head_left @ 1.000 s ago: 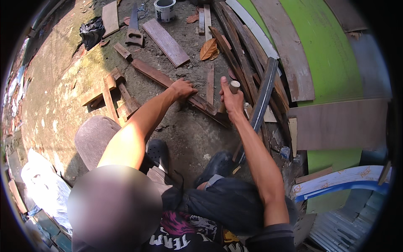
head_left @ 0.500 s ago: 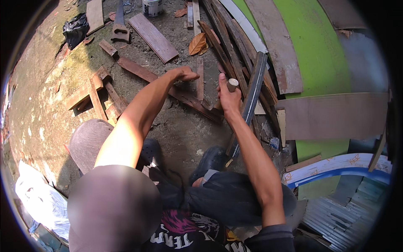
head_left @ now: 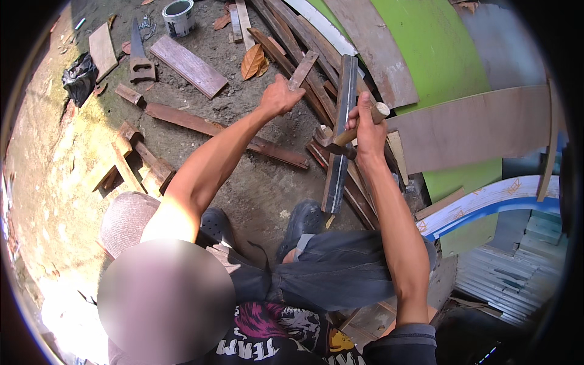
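My left hand (head_left: 281, 97) is closed around the lower end of a short flat wooden strip (head_left: 303, 68), which tilts up to the right beside a pile of long boards. In my right hand (head_left: 370, 134) is a hammer (head_left: 348, 137), gripped by its pale wooden handle, with the metal head pointing down and left. The hammer head lies in front of a dark beam (head_left: 347, 91) with a pale line along it; whether they touch I cannot tell. Between my arms and the saw, a long reddish-brown plank (head_left: 188, 121) lies on the ground.
A handsaw (head_left: 142, 66), a flat board (head_left: 188, 64) and a paint can (head_left: 179, 19) lie ahead. Nailed wood pieces (head_left: 125, 155) sit left, near a black plastic bag (head_left: 79, 79). Green panels (head_left: 435, 42) and a brown board (head_left: 477, 125) are at right.
The wooden strip has come up off the long plank with my left hand and now tilts rightward. My right hand has carried the hammer right, away from the plank. The view has shifted too.
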The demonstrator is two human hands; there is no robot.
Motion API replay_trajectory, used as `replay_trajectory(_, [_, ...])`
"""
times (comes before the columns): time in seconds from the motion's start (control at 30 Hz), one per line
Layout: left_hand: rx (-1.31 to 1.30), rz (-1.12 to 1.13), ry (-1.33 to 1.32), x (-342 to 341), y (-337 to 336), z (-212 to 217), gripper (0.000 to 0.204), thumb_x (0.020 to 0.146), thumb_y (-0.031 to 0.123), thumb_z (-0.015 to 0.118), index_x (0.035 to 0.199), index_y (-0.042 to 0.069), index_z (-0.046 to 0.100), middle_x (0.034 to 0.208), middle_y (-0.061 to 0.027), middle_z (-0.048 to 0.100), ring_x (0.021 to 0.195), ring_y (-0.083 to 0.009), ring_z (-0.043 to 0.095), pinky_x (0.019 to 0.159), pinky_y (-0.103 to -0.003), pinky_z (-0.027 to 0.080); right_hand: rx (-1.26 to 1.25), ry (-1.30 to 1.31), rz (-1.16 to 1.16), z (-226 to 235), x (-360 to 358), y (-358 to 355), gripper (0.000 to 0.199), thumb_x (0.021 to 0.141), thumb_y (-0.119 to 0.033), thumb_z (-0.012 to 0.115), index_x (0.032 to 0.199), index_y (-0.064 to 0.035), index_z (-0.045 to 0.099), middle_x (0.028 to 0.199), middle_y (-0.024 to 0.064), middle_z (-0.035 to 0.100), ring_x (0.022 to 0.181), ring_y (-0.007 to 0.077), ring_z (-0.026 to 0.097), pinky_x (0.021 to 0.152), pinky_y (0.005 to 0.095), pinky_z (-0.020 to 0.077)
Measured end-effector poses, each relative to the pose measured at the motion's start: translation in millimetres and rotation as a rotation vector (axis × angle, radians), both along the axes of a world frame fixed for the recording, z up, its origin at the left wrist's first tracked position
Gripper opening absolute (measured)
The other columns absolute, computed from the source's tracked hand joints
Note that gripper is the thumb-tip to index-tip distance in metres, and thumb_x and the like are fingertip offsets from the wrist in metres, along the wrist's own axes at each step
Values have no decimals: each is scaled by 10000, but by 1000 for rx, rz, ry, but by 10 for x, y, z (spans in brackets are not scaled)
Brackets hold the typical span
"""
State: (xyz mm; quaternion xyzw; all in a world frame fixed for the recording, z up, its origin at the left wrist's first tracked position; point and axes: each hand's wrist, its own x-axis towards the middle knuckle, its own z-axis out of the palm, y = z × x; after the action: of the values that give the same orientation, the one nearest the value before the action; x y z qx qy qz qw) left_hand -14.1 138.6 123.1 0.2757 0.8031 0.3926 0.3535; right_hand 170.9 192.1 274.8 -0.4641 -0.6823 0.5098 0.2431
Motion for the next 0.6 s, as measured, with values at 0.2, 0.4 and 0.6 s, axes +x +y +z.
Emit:
replay_trajectory(0.2, [-67,106,-92,1048,-869,-76,732,849,479,644,1241,-78,376,1055,-329,650,991,-477,645,887,-510,505,72,-58,-25,-65,-211,218,645,847,-693,630,712,-64,593,623,1,539,578,106,534,586,286,460])
replay_trajectory(0.4, [-146,59,-152,1582,-1423,-612,732,850,592,630,1166,-59,516,1028,-309,661,1004,-461,643,872,-497,503,237,-222,161,-635,-203,249,879,755,-867,531,664,3,623,645,93,609,703,210,622,676,387,481])
replay_trajectory(0.6, [-136,135,-96,1536,-1549,-707,657,878,579,596,1071,-49,562,949,-335,660,937,-496,641,840,-532,503,-14,-111,505,-751,-404,-140,789,781,-867,477,734,-82,545,675,3,518,670,116,527,656,285,415])
